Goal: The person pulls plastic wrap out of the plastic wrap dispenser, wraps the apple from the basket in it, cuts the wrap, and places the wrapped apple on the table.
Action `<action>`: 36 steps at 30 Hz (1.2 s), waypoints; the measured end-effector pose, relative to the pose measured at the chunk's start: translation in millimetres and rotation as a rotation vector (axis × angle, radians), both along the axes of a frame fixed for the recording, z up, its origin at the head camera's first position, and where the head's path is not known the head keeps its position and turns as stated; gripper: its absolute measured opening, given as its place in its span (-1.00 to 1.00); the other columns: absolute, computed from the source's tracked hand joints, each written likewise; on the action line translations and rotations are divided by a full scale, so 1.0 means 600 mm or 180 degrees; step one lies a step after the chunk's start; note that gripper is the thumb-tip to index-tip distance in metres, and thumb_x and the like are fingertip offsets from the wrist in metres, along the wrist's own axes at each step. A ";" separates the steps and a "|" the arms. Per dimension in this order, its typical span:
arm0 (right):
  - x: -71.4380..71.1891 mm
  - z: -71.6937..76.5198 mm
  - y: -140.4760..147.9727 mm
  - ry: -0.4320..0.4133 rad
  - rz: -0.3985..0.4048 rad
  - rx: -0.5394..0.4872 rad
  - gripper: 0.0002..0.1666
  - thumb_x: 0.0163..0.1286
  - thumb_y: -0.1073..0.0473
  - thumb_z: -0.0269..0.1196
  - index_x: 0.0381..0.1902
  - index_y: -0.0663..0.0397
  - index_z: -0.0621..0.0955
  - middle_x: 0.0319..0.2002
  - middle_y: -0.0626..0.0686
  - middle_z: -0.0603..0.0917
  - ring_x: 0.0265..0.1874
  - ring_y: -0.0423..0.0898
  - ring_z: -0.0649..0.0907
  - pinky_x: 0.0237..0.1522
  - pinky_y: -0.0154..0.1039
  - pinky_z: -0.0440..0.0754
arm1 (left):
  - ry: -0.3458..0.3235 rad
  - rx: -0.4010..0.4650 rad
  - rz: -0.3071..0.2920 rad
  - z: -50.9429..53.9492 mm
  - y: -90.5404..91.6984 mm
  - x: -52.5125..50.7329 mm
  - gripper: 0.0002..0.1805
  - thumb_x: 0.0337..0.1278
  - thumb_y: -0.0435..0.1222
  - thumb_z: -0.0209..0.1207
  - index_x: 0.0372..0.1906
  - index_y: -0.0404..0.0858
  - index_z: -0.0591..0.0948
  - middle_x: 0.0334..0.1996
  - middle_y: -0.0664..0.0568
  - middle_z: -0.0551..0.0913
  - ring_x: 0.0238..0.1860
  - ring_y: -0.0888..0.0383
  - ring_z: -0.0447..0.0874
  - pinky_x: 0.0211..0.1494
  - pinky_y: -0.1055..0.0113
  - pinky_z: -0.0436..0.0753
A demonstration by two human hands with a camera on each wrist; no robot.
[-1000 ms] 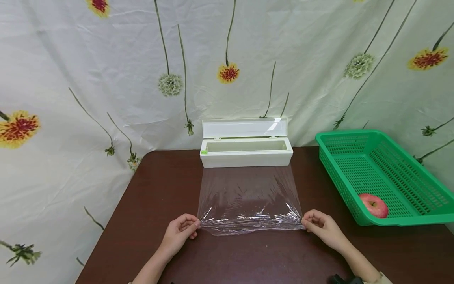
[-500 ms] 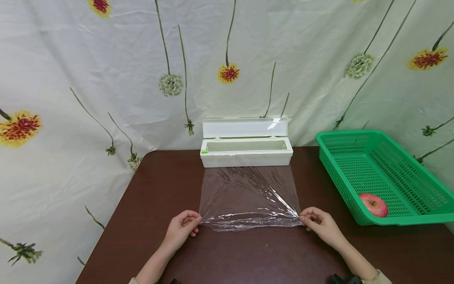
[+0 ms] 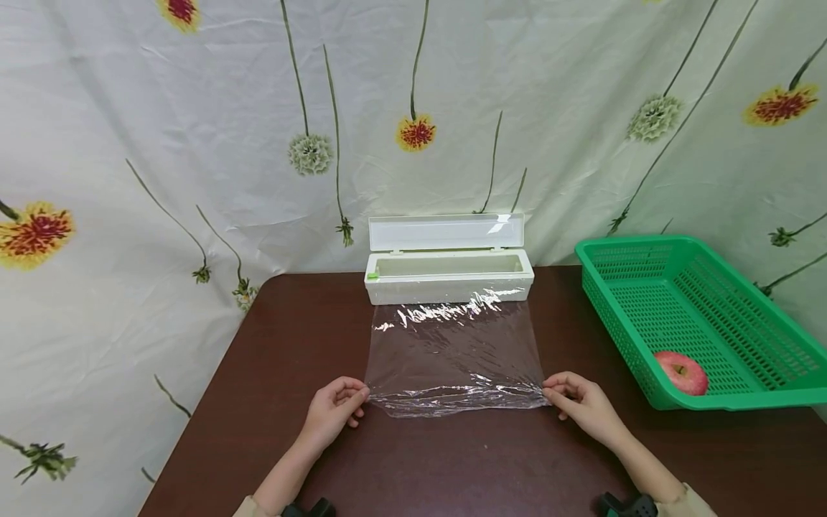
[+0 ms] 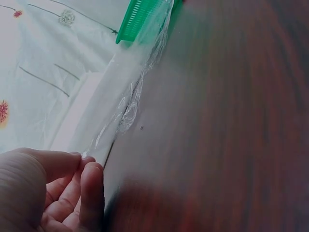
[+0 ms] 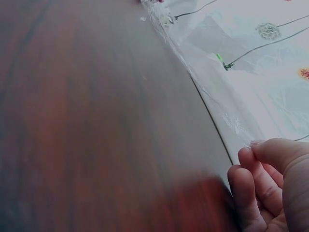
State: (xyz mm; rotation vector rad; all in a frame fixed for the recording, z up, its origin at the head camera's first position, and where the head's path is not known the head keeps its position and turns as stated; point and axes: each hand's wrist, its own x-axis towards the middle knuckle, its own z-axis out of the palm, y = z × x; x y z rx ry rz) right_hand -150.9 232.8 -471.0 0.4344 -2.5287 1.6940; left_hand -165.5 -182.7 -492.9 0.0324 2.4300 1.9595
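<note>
A clear sheet of plastic film (image 3: 452, 359) stretches from the front of a long white box (image 3: 449, 290) toward the person. The left hand (image 3: 332, 413) pinches its near left corner between thumb and fingers; the right hand (image 3: 584, 409) pinches the near right corner. Creases run along the near edge between them. In the left wrist view the left hand (image 4: 63, 188) holds the film (image 4: 130, 104) at thumb and fingertip. The right wrist view has the right hand (image 5: 268, 181) pinching the film (image 5: 231, 121) in the same way.
The box's lid (image 3: 446, 234) stands raised against a flowered cloth (image 3: 258, 108). At the right, a green basket (image 3: 743, 399) holds a red apple (image 3: 682, 373). Everything stands on a dark brown table (image 3: 413, 467).
Both hands have moved slightly toward the box and a little closer together, still pinching the film. Bright glints on the film now lie near the box.
</note>
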 end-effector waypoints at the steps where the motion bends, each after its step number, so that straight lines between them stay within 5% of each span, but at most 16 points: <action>1: 0.001 0.003 -0.001 -0.0002 0.0002 0.0008 -0.89 0.27 0.41 0.20 -0.25 0.38 0.55 -0.49 0.16 0.62 -0.59 -0.11 0.56 -0.61 -0.24 0.60 | -0.0009 -0.0022 0.0010 0.000 0.000 0.000 -0.83 0.14 -0.31 0.25 -0.27 -0.36 0.58 -0.46 -0.10 0.63 -0.58 0.14 0.56 -0.58 0.32 0.61; 11: -0.021 -0.020 0.011 -0.0008 -0.0099 0.0071 -0.89 0.27 0.40 0.21 -0.24 0.33 0.57 -0.48 0.12 0.63 -0.63 -0.09 0.54 -0.64 -0.23 0.58 | -0.0151 -0.0001 0.0118 0.004 0.008 -0.006 -0.86 0.14 -0.37 0.23 -0.26 -0.39 0.58 -0.45 -0.12 0.64 -0.60 0.16 0.54 -0.62 0.35 0.58; 16: -0.037 -0.045 0.023 -0.0029 -0.0082 0.0038 -0.87 0.28 0.32 0.24 -0.22 0.27 0.58 -0.46 0.04 0.65 -0.61 -0.17 0.55 -0.63 -0.24 0.58 | -0.0088 -0.0058 0.0109 0.038 0.020 0.005 -0.90 0.17 -0.44 0.19 -0.28 -0.45 0.56 -0.46 -0.16 0.63 -0.60 0.14 0.54 -0.63 0.37 0.57; 20: -0.038 -0.040 0.024 -0.0035 -0.0043 0.0015 -0.86 0.28 0.31 0.24 -0.22 0.29 0.57 -0.46 0.05 0.65 -0.60 -0.17 0.56 -0.63 -0.24 0.58 | -0.0048 -0.0118 0.0128 0.053 0.027 0.011 -0.89 0.16 -0.44 0.18 -0.28 -0.46 0.55 -0.47 -0.15 0.63 -0.60 0.14 0.53 -0.64 0.37 0.57; 26: -0.024 -0.005 0.013 -0.0038 -0.0015 0.0110 -0.90 0.28 0.37 0.21 -0.26 0.35 0.56 -0.47 0.16 0.64 -0.62 -0.10 0.56 -0.62 -0.24 0.59 | -0.0127 -0.0127 0.0180 0.035 0.022 0.002 -0.91 0.15 -0.43 0.20 -0.28 -0.42 0.57 -0.46 -0.13 0.64 -0.60 0.14 0.53 -0.64 0.38 0.56; 31: -0.034 -0.029 0.025 -0.0028 -0.0022 0.0084 -0.93 0.30 0.35 0.21 -0.28 0.28 0.57 -0.46 0.10 0.66 -0.58 -0.15 0.59 -0.61 -0.24 0.60 | -0.0157 -0.0133 0.0214 0.007 0.014 -0.009 -0.89 0.13 -0.40 0.23 -0.28 -0.38 0.59 -0.46 -0.10 0.65 -0.61 0.16 0.52 -0.65 0.38 0.55; 36: -0.039 -0.045 0.033 -0.0063 -0.0008 -0.0015 -0.90 0.33 0.27 0.20 -0.26 0.23 0.59 -0.45 0.04 0.66 -0.52 -0.16 0.61 -0.59 -0.22 0.62 | -0.0137 -0.0161 0.0201 0.017 0.017 -0.005 -0.91 0.13 -0.42 0.22 -0.30 -0.39 0.59 -0.47 -0.11 0.65 -0.62 0.16 0.52 -0.65 0.39 0.55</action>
